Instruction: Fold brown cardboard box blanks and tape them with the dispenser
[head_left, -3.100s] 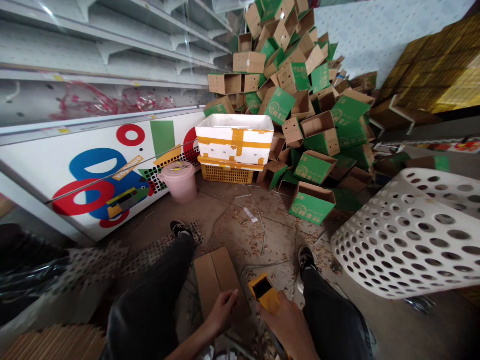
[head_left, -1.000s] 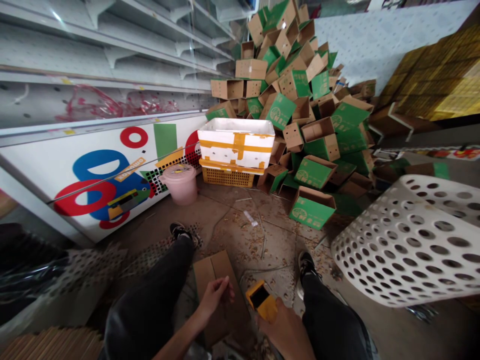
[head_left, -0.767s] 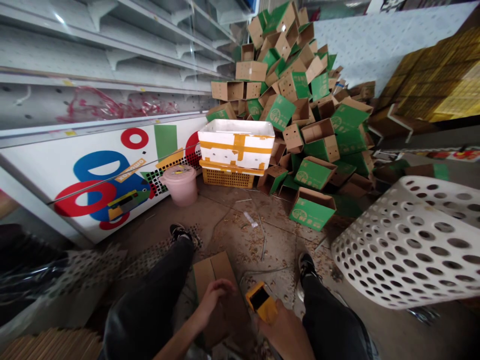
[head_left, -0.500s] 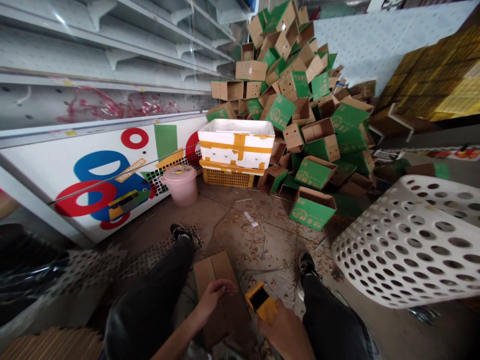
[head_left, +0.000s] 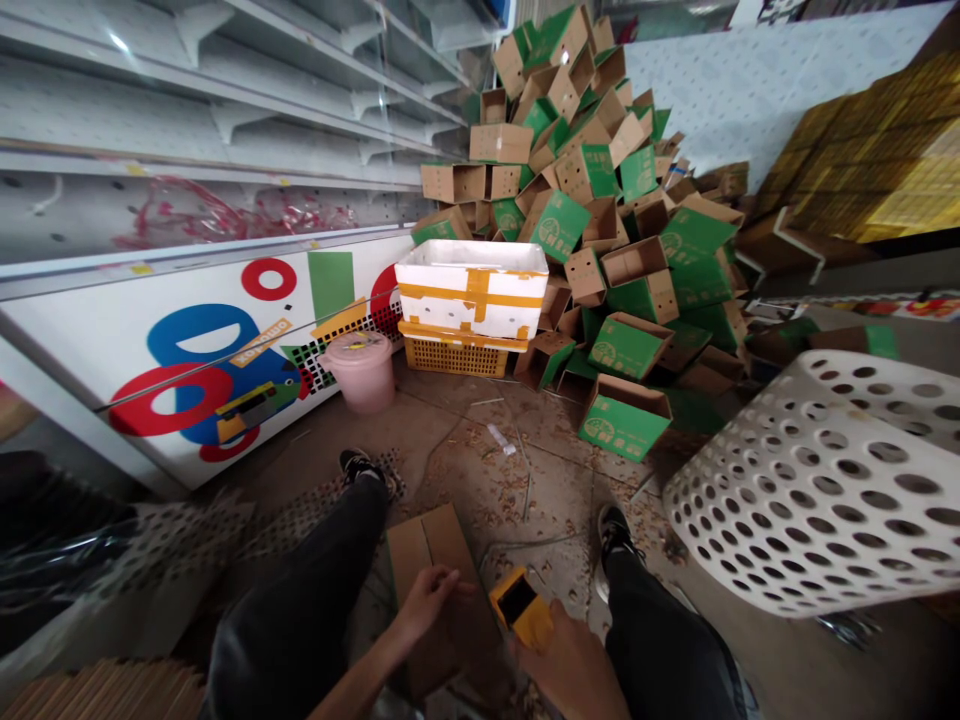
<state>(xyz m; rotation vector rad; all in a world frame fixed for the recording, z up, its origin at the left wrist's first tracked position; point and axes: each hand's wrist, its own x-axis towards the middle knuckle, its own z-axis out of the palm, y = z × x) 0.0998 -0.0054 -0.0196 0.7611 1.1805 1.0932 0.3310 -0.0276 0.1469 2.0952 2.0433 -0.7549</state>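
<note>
My right hand (head_left: 566, 655) is wrapped round a yellow hand tool (head_left: 534, 618) that has a dark rectangular window; its exact kind does not show. Between my legs stands a closed brown cardboard box (head_left: 420, 530), its two top flaps meeting at a seam. Over this box hovers my left hand (head_left: 426, 605), fingers loosely bent and a little apart, with nothing visible in them. Whether it touches the cardboard I cannot tell. The tool is just right of the box, apart from my left hand.
A heap of green and brown cartons (head_left: 626, 345) rises ahead. A white foam box (head_left: 442, 300) sits on a yellow crate (head_left: 457, 358), beside a pink lidded bucket (head_left: 364, 375). A white perforated basket (head_left: 817, 500) lies right; flat cardboard (head_left: 105, 690) is at lower left.
My left hand's fingers have curled from a straighter pose, staying over the box. My right hand and the yellow tool have hardly moved.
</note>
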